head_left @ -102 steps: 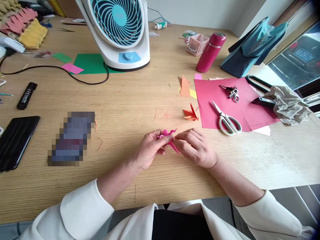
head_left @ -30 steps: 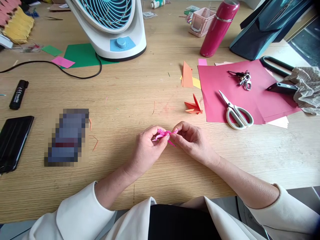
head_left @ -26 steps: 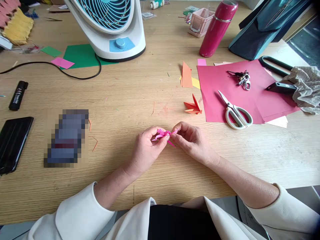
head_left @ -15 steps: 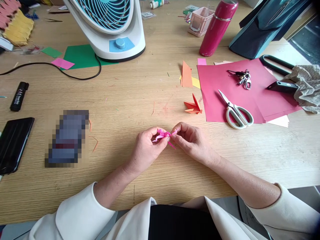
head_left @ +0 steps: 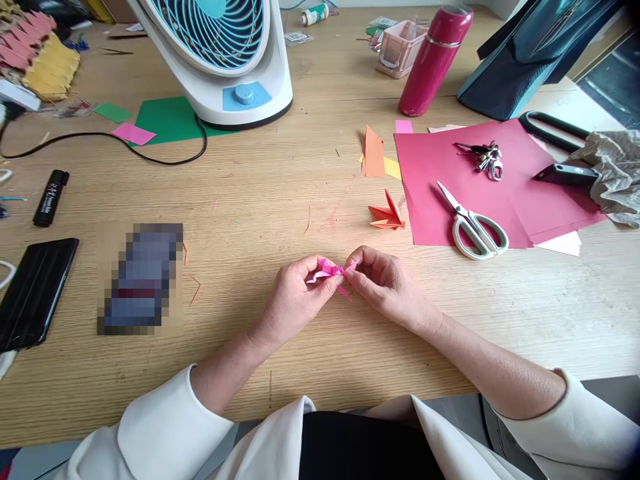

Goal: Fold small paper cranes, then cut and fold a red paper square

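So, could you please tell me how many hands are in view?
2. The left hand pinches the pink folded paper on one side; the right hand, nearer the scissors, pinches its other side.

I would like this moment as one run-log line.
left hand: pinching pink folded paper | right hand: pinching its thin end | nearby: orange folded paper, scissors partly on red sheet

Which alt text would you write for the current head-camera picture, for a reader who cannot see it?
A person's left hand and right hand pinch a small folded pink paper at a wooden desk. Beyond them lies a spiky folded orange paper, with white-handled scissors on crimson paper to its right; a white-and-turquoise fan stands further back.
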`<state>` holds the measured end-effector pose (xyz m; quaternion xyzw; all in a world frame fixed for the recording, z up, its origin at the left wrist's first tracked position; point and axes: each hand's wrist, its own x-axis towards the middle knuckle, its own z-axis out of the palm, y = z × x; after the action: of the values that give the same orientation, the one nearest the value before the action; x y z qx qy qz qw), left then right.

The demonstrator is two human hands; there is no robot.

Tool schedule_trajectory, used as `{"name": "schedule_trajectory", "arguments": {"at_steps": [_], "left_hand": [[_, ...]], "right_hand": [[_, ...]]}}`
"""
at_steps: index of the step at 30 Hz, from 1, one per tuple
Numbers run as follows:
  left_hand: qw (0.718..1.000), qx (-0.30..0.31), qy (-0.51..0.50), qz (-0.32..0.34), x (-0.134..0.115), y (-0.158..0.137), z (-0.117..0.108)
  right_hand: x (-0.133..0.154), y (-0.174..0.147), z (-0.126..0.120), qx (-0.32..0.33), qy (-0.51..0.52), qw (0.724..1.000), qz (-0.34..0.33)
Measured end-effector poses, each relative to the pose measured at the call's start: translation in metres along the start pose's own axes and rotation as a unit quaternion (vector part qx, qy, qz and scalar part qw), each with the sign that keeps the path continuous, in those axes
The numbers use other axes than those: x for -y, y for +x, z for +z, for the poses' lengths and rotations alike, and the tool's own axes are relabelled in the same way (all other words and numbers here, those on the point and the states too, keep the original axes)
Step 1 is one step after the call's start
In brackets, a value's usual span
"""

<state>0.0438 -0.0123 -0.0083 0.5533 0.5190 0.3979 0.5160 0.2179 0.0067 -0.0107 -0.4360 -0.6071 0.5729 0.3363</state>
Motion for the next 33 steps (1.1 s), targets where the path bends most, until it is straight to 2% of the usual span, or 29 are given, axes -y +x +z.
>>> {"name": "schedule_trajectory", "arguments": {"at_steps": [3,7,15,22,26,33], "left_hand": [[0.999,0.010,-0.032,-0.022,-0.0011,0.0013,-0.0034],[0.999,-0.011,-0.035,-0.039,-0.0019,0.0015,-0.0069],[0.999,-0.019,-0.038,-0.024,0.0015,0.0012,-0.0079],[0.999,0.001,-0.045,-0.027,0.0013,0.0018,-0.0062],[0.998,0.003,-0.043,-0.036,0.0020,0.0017,-0.0062],[0.999,0.024,-0.043,-0.010,0.0013,0.0029,-0.0068]], "right_hand": [[-0.0010,0.0011,-0.0005,-0.010,0.023,1.000,0.001],[-0.0024,0.0024,-0.0019,-0.012,0.029,0.999,-0.011],[0.0020,0.0019,-0.0042,0.044,-0.016,0.999,0.008],[0.0005,0.0009,-0.0017,0.023,-0.015,0.999,-0.020],[0.0006,0.0012,-0.0019,0.025,-0.021,0.999,-0.009],[0.0003,0.0024,-0.0037,0.041,0.051,0.998,0.004]]}}
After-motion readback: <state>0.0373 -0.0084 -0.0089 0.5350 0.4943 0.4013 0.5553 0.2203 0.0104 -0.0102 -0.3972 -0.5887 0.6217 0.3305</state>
